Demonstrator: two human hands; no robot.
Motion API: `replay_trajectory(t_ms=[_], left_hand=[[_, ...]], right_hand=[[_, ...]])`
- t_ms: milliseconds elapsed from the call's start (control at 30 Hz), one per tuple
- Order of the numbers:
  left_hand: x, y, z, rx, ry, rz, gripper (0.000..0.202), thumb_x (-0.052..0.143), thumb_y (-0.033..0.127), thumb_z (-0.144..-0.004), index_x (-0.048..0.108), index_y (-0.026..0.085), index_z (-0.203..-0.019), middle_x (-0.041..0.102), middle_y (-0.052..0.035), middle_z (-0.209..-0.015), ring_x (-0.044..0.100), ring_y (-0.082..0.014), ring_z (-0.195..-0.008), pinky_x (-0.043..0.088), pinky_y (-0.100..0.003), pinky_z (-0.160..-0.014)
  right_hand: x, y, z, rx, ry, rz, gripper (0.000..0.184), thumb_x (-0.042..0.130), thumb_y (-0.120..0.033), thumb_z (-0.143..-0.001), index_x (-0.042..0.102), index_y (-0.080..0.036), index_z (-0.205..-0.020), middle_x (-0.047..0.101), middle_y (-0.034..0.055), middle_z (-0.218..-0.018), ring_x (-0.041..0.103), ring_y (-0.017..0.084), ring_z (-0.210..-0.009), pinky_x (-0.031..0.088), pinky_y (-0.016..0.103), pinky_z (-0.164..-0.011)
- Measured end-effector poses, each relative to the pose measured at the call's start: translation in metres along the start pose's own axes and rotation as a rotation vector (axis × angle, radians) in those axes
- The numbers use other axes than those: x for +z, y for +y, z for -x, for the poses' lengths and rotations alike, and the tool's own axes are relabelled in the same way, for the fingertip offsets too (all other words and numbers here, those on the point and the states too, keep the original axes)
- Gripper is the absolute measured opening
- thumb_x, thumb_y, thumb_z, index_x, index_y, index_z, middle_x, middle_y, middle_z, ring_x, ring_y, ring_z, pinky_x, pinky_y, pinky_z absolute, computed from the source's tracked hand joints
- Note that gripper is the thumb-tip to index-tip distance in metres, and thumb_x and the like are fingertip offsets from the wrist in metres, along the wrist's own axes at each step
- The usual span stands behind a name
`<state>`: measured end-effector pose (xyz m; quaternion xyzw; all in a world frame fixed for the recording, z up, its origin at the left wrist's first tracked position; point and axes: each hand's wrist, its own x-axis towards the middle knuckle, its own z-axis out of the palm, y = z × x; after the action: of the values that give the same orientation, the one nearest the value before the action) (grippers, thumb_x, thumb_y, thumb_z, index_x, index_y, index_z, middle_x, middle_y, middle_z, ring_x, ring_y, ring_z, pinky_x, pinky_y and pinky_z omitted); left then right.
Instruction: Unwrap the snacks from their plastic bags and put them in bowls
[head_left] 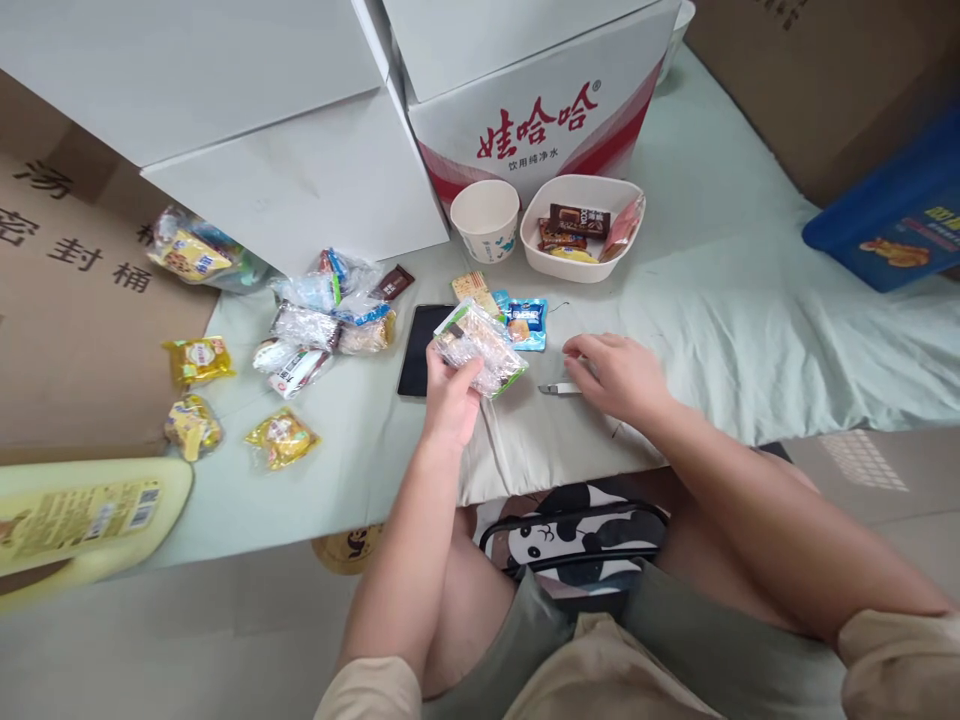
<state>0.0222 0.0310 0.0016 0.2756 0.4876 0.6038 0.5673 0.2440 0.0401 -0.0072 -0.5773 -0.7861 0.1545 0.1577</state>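
My left hand [452, 400] is closed on a clear-wrapped snack packet [484, 350] with green edges, raised over the table. Beneath and behind it lie a dark tablet [421, 352], a cracker packet [471, 288] and a blue snack packet [527, 322]. To the right, my right hand [619, 375] hovers low with loosely bent fingers, thumb and forefinger apart. A utility knife [559, 389] pokes out from under it, its handle partly hidden by the hand; whether they touch is unclear.
A white paper cup [486, 225] and a white bowl [538, 255] of wrapped snacks stand before a water carton [540, 130]. Snack packs [304, 328] are heaped left, near several yellow packets [282, 438]. A yellow bottle [161, 500] and blue container [885, 215] flank the cloth-covered table.
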Motion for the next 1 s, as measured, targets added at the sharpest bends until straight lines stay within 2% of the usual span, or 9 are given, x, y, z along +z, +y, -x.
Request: replay_trajectory(t_ms=[133, 333, 400, 467, 533, 700, 767, 867, 1000], left_hand=[[0.0, -0.001, 0.001, 0.0, -0.003, -0.016, 0.058, 0.084, 0.026, -0.06, 0.053, 0.029, -0.109, 0.068, -0.0005, -0.111, 0.066, -0.0198, -0.106, 0.052, -0.033, -0.089], [-0.002, 0.0, -0.002, 0.012, 0.02, 0.001, 0.057, 0.085, 0.025, -0.059, 0.053, 0.028, -0.106, 0.069, -0.0001, -0.108, 0.067, -0.0189, -0.102, 0.053, -0.031, -0.086], [-0.002, 0.0, -0.002, 0.011, 0.028, 0.014, 0.056, 0.085, 0.024, -0.059, 0.053, 0.027, -0.105, 0.069, -0.0003, -0.107, 0.067, -0.0182, -0.1, 0.054, -0.03, -0.085], [-0.002, -0.001, -0.003, -0.003, 0.035, 0.019, 0.057, 0.085, 0.023, -0.058, 0.053, 0.027, -0.105, 0.069, -0.0005, -0.108, 0.067, -0.018, -0.099, 0.054, -0.03, -0.085], [-0.003, -0.001, -0.003, -0.017, 0.041, 0.017, 0.057, 0.085, 0.023, -0.058, 0.053, 0.027, -0.106, 0.07, -0.0004, -0.108, 0.067, -0.0181, -0.099, 0.054, -0.03, -0.085], [-0.002, -0.003, -0.005, -0.006, 0.038, -0.003, 0.058, 0.085, 0.024, -0.059, 0.053, 0.027, -0.107, 0.07, -0.0011, -0.109, 0.067, -0.0189, -0.102, 0.053, -0.031, -0.086], [-0.002, -0.005, -0.006, -0.006, 0.027, -0.017, 0.059, 0.085, 0.024, -0.06, 0.052, 0.027, -0.109, 0.07, -0.0015, -0.11, 0.067, -0.0193, -0.103, 0.053, -0.031, -0.087], [-0.001, -0.008, -0.007, -0.003, 0.022, -0.036, 0.061, 0.084, 0.025, -0.06, 0.051, 0.028, -0.111, 0.069, -0.002, -0.112, 0.067, -0.0199, -0.104, 0.053, -0.032, -0.086], [0.0, -0.014, -0.007, 0.04, 0.006, -0.087, 0.064, 0.084, 0.026, -0.062, 0.049, 0.027, -0.116, 0.069, -0.0038, -0.114, 0.067, -0.0198, -0.104, 0.053, -0.031, -0.087]], right_hand=[[0.006, -0.001, 0.003, -0.134, -0.064, 0.047, 0.035, 0.058, -0.043, -0.089, 0.066, -0.02, -0.115, 0.068, 0.0138, -0.116, 0.059, 0.034, -0.107, 0.046, 0.045, -0.085], [0.0, 0.013, 0.004, -0.191, -0.182, 0.016, 0.035, 0.064, -0.045, -0.086, 0.068, -0.023, -0.113, 0.064, 0.0129, -0.126, 0.055, 0.035, -0.115, 0.045, 0.049, -0.091], [-0.005, 0.018, 0.004, -0.215, -0.215, 0.009, 0.03, 0.067, -0.044, -0.084, 0.069, -0.023, -0.105, 0.063, 0.0121, -0.129, 0.055, 0.036, -0.118, 0.045, 0.05, -0.091], [-0.009, 0.02, 0.005, -0.235, -0.236, 0.021, 0.02, 0.066, -0.041, -0.085, 0.07, -0.022, -0.09, 0.064, 0.0117, -0.126, 0.056, 0.034, -0.115, 0.045, 0.048, -0.09], [-0.012, 0.016, 0.006, -0.253, -0.273, 0.048, 0.019, 0.062, -0.038, -0.089, 0.069, -0.021, -0.082, 0.066, 0.011, -0.117, 0.059, 0.031, -0.107, 0.045, 0.045, -0.086], [-0.016, 0.002, 0.007, -0.271, -0.368, 0.093, 0.01, 0.063, -0.031, -0.088, 0.067, -0.022, -0.091, 0.069, 0.0082, -0.101, 0.063, 0.027, -0.097, 0.044, 0.038, -0.077], [-0.017, 0.0, 0.005, -0.203, -0.37, 0.004, 0.013, 0.055, -0.032, -0.092, 0.064, -0.023, -0.094, 0.071, 0.0072, -0.096, 0.064, 0.025, -0.089, 0.043, 0.034, -0.072], [-0.02, 0.0, 0.002, -0.05, -0.32, -0.316, 0.024, 0.041, -0.038, -0.099, 0.057, -0.022, -0.103, 0.07, 0.0044, -0.085, 0.062, 0.019, -0.071, 0.042, 0.031, -0.066], [-0.019, -0.003, -0.001, 0.007, -0.28, -0.692, 0.035, 0.032, -0.049, -0.101, 0.051, -0.021, -0.095, 0.062, 0.0004, -0.073, 0.054, 0.013, -0.058, 0.043, 0.028, -0.063]])
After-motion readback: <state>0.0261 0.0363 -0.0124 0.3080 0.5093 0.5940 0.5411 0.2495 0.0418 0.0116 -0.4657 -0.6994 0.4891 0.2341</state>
